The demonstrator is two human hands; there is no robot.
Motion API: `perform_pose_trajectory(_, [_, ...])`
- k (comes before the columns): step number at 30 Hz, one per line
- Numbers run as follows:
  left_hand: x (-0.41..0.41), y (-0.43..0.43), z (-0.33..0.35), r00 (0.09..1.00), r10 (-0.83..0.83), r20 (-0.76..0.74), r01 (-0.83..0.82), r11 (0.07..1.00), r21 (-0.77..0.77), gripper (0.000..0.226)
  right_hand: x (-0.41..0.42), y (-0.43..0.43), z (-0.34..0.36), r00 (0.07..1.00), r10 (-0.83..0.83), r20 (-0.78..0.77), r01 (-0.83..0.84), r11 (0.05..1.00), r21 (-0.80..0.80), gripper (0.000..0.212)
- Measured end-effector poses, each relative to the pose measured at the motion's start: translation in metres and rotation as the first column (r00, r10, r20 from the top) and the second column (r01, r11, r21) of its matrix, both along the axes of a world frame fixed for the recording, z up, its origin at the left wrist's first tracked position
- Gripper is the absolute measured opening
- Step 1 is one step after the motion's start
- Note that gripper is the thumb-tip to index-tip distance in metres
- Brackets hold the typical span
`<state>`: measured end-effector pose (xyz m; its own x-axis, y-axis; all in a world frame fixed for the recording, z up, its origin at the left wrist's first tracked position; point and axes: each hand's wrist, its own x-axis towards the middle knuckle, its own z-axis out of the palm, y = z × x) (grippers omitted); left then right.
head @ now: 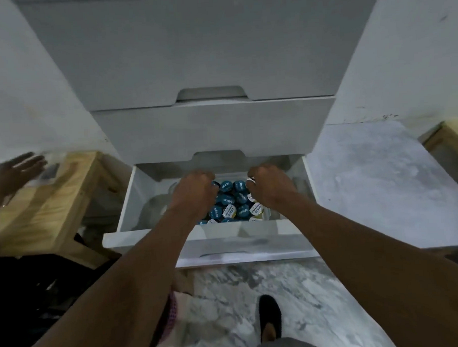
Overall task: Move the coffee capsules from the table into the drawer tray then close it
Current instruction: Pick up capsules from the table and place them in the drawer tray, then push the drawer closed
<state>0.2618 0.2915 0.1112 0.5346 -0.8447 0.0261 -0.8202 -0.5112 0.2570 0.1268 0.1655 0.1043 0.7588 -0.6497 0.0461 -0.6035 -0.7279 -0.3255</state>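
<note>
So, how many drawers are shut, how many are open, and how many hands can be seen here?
Shut drawers: 2
Open drawer: 1
Hands: 3, namely the left hand, the right hand and a third hand
Total: 6

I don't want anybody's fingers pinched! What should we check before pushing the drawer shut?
1. Capsules lying inside the drawer: ok.
2. Hands out of the drawer: not ok. The left hand and right hand are both over the capsules inside it.
3. Hands empty: not ok for the right hand, which seems to pinch a white capsule; cannot tell for the left hand.
4. No capsules left on the wooden table: cannot tell. It is blurred, and another person's hand is over it.
5. Foot clear of the drawer: ok.
</note>
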Motion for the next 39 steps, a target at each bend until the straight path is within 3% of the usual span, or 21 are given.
perform_pose_trajectory(5, [-0.013, 0.056, 0.017, 0.994, -0.068, 0.087, 0.081, 0.984, -0.161, 0.026, -0.014, 0.055, 0.019, 0.996, -0.054, 0.078, 0.06, 0.995, -0.078, 0.023])
perform_pose_trajectory(11, [-0.021, 0.115, 0.006, 0.977, -0.155, 0.149, 0.195, 0.93, -0.313, 0.022, -0.04, 0.124, 0.016, 0.969, 0.02, 0.246, 0.034, 0.977, -0.21, 0.021])
perform_pose_trajectory(17, [-0.021, 0.15, -0.021, 0.924, -0.257, 0.282, 0.342, 0.885, -0.315, 0.027, -0.061, 0.144, -0.013, 0.973, 0.151, 0.177, -0.055, 0.889, -0.455, 0.017])
perform_pose_trajectory(25, [-0.012, 0.162, -0.045, 0.917, -0.218, 0.334, 0.326, 0.893, -0.31, 0.017, -0.071, 0.134, -0.039, 0.975, 0.134, 0.177, -0.036, 0.883, -0.468, 0.013])
perform_pose_trajectory(39, [0.01, 0.14, -0.049, 0.892, -0.204, 0.403, 0.338, 0.894, -0.295, 0.021, -0.063, 0.107, -0.05, 0.96, 0.147, 0.237, 0.004, 0.844, -0.536, 0.015])
